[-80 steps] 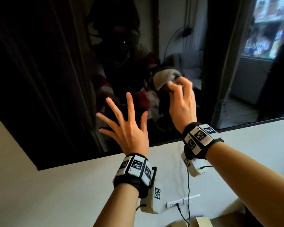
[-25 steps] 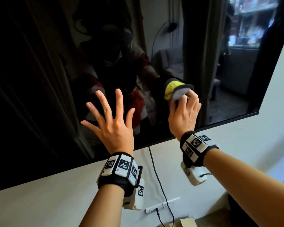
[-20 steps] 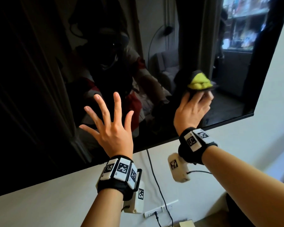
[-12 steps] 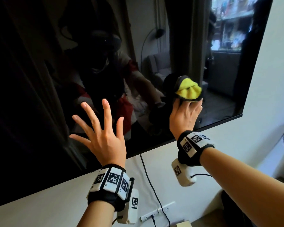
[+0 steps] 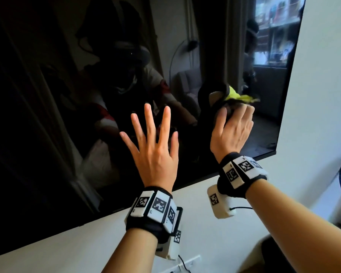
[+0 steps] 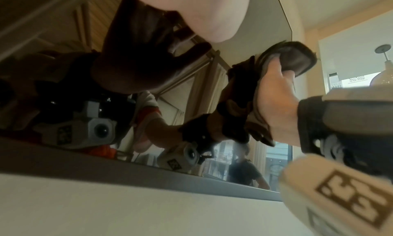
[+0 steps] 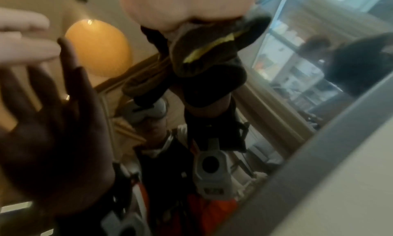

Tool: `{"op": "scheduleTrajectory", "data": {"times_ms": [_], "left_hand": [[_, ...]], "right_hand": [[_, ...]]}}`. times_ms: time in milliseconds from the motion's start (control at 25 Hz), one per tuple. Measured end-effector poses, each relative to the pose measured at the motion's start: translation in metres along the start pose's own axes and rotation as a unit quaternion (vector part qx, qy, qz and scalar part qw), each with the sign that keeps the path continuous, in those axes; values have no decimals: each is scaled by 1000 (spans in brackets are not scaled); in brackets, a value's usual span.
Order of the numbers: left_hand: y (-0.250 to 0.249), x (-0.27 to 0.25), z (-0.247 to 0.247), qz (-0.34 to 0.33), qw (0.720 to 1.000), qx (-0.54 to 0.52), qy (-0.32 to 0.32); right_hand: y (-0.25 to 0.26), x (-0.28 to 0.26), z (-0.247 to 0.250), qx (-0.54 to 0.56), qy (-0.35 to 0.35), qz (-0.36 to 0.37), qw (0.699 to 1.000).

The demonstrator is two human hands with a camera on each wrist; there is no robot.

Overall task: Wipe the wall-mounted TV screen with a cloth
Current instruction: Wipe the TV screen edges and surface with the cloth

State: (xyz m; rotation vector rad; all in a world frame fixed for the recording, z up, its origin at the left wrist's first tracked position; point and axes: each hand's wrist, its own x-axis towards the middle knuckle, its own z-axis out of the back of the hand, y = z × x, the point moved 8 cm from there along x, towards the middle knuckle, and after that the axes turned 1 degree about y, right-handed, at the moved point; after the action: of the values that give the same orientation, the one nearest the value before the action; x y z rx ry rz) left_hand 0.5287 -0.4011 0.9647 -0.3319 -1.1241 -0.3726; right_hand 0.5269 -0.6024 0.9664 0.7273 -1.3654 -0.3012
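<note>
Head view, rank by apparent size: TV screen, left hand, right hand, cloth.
1. TV screen, fills most of the frame.
2. Left hand, fingers spread wide.
3. Right hand, close to the left in size; it sits farther from the camera, so that ranking is unsure.
4. Cloth, mostly hidden behind the right hand.

TV screen (image 5: pixel 67 95) — dark, fills upper left; left hand (image 5: pixel 154 154) spread at centre; right hand (image 5: pixel 231 131) grips cloth (image 5: pixel 242 97) — right of centre.

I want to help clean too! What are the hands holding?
The right hand holds a bunched cloth against the TV screen. The left hand holds nothing.
</note>
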Motion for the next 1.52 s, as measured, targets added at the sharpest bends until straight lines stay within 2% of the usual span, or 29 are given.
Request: {"op": "scheduleTrajectory", "data": {"times_ms": [80, 200, 320, 480, 520, 600, 640, 680, 760, 800, 920, 960, 1040, 1080, 1200, 1240, 1320, 1360, 1400, 1480, 1520], "left_hand": [[-3, 1, -5, 10, 1000, 4, -1], [-4, 0, -10, 21, 1000, 18, -13], [-3, 0, -12, 15, 999, 34, -24], [-2, 0, -12, 12, 998, 55, -25], [-2, -1, -13, 13, 998, 58, -24], [-3, 0, -14, 13, 997, 72, -26], [-4, 0, -15, 13, 996, 80, -28], [-5, 0, -15, 12, 996, 85, -29], [-5, 1, -15, 13, 995, 91, -31], [-5, 1, -15, 15, 995, 91, -33], [-6, 0, -15, 16, 995, 93, -34], [-6, 0, -16, 15, 995, 94, -34], [-6, 0, -16, 16, 995, 97, -36], [-6, 0, -16, 18, 995, 96, -37], [-6, -1, -17, 25, 995, 91, -41], [-7, -1, -18, 25, 995, 86, -40], [-8, 0, -17, 25, 996, 81, -39], [-7, 0, -16, 27, 996, 81, -39], [-8, -1, -15, 28, 996, 80, -40], [-9, -2, -15, 28, 995, 84, -40], [-9, -2, -15, 26, 995, 87, -38]], "right_hand": [[0, 15, 10, 2, -49, -14, 999], [0, 18, 16, 32, -95, 14, 995], [0, 18, 15, 40, -84, 60, 994], [-23, 16, 15, 17, -90, 11, 996], [-23, 6, 11, 22, -80, 39, 996], [-16, -15, 0, 15, -23, 143, 989], [-18, -17, -2, 7, -2, 166, 986], [-27, -11, -1, 7, -6, 141, 990], [-45, 1, 7, 34, -46, 17, 998], [-46, 0, 8, 42, -46, -10, 998], [-36, -2, 4, 32, 4, 53, 998], [-46, 9, 8, 26, -8, 41, 999], [-70, 28, 19, 31, -70, -49, 996], [-73, 29, 21, 21, -81, -59, 995], [-58, 8, 7, -23, -6, 53, 998], [-69, 11, 8, -29, 3, 42, 999], [-106, 29, 22, -22, -56, -78, 995], [-113, 30, 26, -28, -77, -112, 990], [-112, 26, 27, -35, -75, -105, 991], [-95, 6, 15, -43, -16, -19, 999], [-95, -1, 12, -47, -4, 0, 999]]}}
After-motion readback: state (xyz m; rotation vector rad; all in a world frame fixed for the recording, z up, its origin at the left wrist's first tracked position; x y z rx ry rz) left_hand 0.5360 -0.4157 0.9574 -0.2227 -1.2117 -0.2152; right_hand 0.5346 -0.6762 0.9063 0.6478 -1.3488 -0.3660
